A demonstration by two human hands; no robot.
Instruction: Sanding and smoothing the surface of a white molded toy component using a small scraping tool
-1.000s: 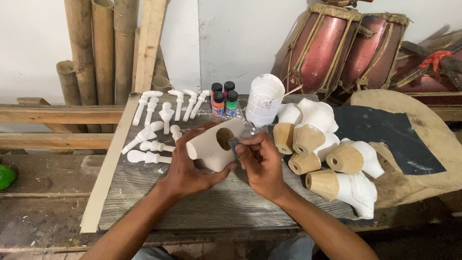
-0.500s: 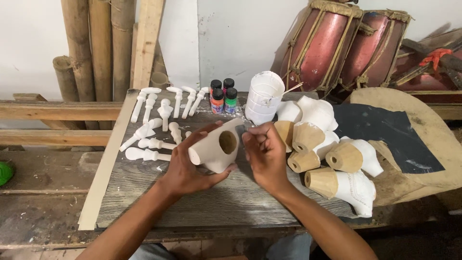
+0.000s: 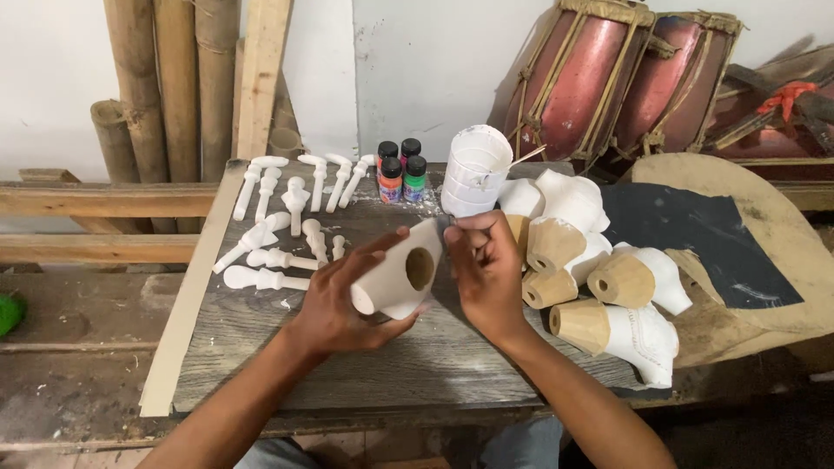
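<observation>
- My left hand cradles a cream-coloured carved wooden piece with a round hole at the centre of the frame, fingers wrapped under and behind it, thumb along the top.
- My right hand sits at its right edge, fingers curled tight — whether they pinch a small tool I cannot tell.
- To do this well, I judge the left hand should hold the piece steady, hole facing me, while the right works in short strokes.
- The piece looks smooth, pale and unpainted — held just above the grey plank table, with white turned pegs at left.
</observation>
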